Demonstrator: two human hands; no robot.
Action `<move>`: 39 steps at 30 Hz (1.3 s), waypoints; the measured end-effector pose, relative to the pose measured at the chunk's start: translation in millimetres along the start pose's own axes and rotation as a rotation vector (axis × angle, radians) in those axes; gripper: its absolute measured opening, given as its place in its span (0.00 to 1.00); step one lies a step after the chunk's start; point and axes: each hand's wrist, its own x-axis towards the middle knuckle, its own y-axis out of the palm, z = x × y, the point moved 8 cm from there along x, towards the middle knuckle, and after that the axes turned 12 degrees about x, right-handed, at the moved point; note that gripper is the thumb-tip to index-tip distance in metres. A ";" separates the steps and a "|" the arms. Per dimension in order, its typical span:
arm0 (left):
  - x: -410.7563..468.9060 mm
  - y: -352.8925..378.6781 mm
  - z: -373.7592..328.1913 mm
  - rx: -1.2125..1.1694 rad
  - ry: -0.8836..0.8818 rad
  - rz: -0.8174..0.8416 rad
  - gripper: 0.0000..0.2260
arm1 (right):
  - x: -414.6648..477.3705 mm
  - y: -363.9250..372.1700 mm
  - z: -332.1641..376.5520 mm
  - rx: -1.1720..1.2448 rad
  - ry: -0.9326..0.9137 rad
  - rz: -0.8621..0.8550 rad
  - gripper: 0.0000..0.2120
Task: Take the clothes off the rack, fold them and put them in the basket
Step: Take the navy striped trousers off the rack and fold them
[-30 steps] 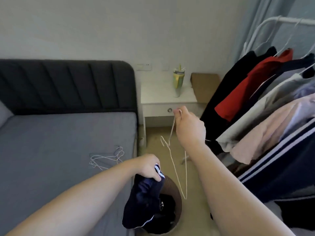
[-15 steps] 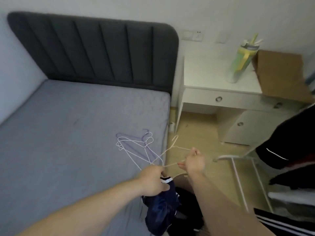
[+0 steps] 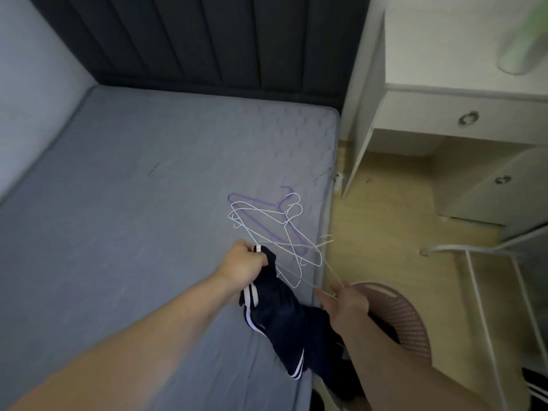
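The navy garment [image 3: 281, 315], dark with white stripes, is off its hanger and unfolded. It hangs bunched from the left hand [image 3: 244, 264], whose grip is clenched round its top edge, and drapes over the near right edge of the bed [image 3: 133, 188] towards the floor. The right hand [image 3: 347, 302], just right of it, pinches the thin pale wire hanger [image 3: 324, 253], which reaches from the grip out over the pile of hangers [image 3: 267, 223] lying on the mattress. I judge this piece to be at the step between taking down and folding: the freed hanger is about to be set with the others, and the folding and the placing in the basket [image 3: 410, 318] are not yet done. The round brownish basket stands on the floor at the near right, against the bed. Something dark shows inside it beside the right forearm, but I cannot tell whether that is a folded piece or part of the hanging garment. By count there is one garment in hand, one hanger in hand and one basket. The pile holds one purple hanger and what look like three white ones, too tangled to be sure. Only the foot of the white rack [image 3: 474, 253] shows at the right, so how many clothes are left on it cannot be told.
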 end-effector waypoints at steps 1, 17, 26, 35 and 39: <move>2.8 0.6 0.8 -0.017 -0.003 0.015 0.07 | 8.2 3.6 2.9 -0.148 -0.091 -0.003 0.28; -6.9 -0.4 -58.4 0.343 0.403 0.160 0.12 | -38.5 77.7 79.8 -0.680 -0.753 0.376 0.39; -135.1 -21.4 -184.5 0.320 0.730 0.222 0.13 | -166.4 -18.3 136.7 -0.793 -0.731 0.406 0.14; -331.1 -30.3 -306.6 0.087 0.977 0.124 0.12 | -341.1 -208.6 180.8 -0.958 -0.781 0.043 0.14; -418.9 -53.3 -355.8 -0.023 1.062 0.000 0.11 | -432.3 -293.0 203.6 -0.849 -0.928 -0.184 0.10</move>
